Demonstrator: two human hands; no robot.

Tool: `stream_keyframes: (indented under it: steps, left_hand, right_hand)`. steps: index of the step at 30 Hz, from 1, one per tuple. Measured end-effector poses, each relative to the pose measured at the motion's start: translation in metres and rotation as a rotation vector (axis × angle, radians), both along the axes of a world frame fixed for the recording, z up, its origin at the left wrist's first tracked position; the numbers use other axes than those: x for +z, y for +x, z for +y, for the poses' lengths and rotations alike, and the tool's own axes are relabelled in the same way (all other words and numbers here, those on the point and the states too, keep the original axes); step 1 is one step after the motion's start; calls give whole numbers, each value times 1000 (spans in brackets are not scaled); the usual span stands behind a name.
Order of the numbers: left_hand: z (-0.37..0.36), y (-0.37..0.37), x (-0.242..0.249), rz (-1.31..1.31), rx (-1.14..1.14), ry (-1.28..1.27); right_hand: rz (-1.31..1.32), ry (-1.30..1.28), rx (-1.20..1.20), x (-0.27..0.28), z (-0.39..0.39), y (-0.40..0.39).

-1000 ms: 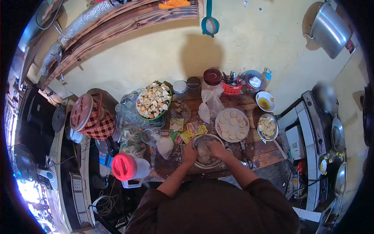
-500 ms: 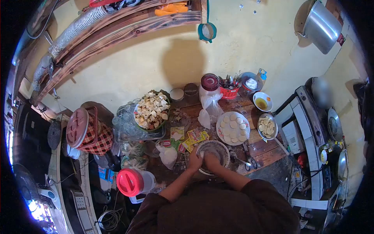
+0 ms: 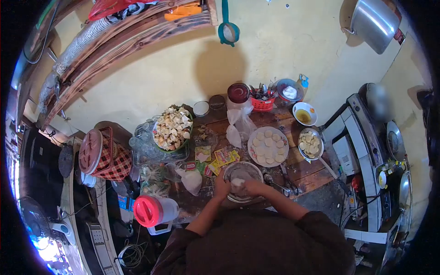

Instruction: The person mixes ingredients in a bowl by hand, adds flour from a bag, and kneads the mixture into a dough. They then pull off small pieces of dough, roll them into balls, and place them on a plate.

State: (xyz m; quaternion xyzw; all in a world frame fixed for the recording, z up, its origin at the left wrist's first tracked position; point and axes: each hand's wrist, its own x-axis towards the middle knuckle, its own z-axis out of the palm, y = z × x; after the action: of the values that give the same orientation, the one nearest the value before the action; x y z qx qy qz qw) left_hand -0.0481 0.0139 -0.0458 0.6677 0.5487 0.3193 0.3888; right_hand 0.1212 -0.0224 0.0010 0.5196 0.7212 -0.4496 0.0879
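Note:
A round bowl (image 3: pixel 258 169) with white, floury contents stands at the near edge of the wooden table. At its left rim is my left hand (image 3: pixel 222 185), closed on that rim. My right hand (image 3: pixel 253 187) is inside the bowl, its fingers together at a pale lump (image 3: pixel 238 182); whether they grip it is hard to tell. Behind the bowl, a white plate (image 3: pixel 268 146) bears several flat round pale pieces. Yellow and green packets (image 3: pixel 224 156) lie at the back left of the bowl, with a knotted plastic bag (image 3: pixel 190 181) nearer the left.
A basin of cut pieces (image 3: pixel 173 129) stands at the back left, a red-lidded jug (image 3: pixel 149 211) at the front left. Scissors (image 3: pixel 289 179) lie right of the bowl. Farther right are a pan of pale slices (image 3: pixel 310 143), a bowl of yellow liquid (image 3: pixel 305 114) and a stove (image 3: pixel 366 137).
My right hand has risen and turned inside the bowl, and the pale lump now shows beside its fingers. My left hand remains at the rim. The whole view has shifted slightly.

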Motion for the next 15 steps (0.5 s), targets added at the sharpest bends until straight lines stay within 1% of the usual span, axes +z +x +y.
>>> stream_keyframes:
  steps: [1,3,4,6,7,9,10,12,13,15]
  left_hand:
    - [0,0,-4,2,0,1]
    - [0,0,-11,20,5,71]
    - [0,0,-10,23,10,71]
    - [1,0,-7,-75,-24,-76]
    - [-1,1,-1,-71,-20,-77]
    - [-4,3,8,-85,-32,17]
    - [-4,2,2,-81,-29,18]
    - [-6,3,-10,101,60,160]
    - [-8,3,-14,101,58,159]
    - [-8,5,-16,111,61,187]
  right_hand:
    - [2,1,0,-3,4,4]
    - [-49,198,-107,-19,14,10]
    - [-46,198,-102,-31,16,5]
    - [51,633,-488,-53,14,-19]
    - [56,631,-486,-54,10,-27]
    - [-75,547,-308,-49,7,-38]
    - [-71,547,-306,-45,4,-37]
    - [-84,484,-109,-39,-5,-29]
    - [-84,483,-110,-42,-7,-28]
    - [-110,411,-240,-48,-8,-26]
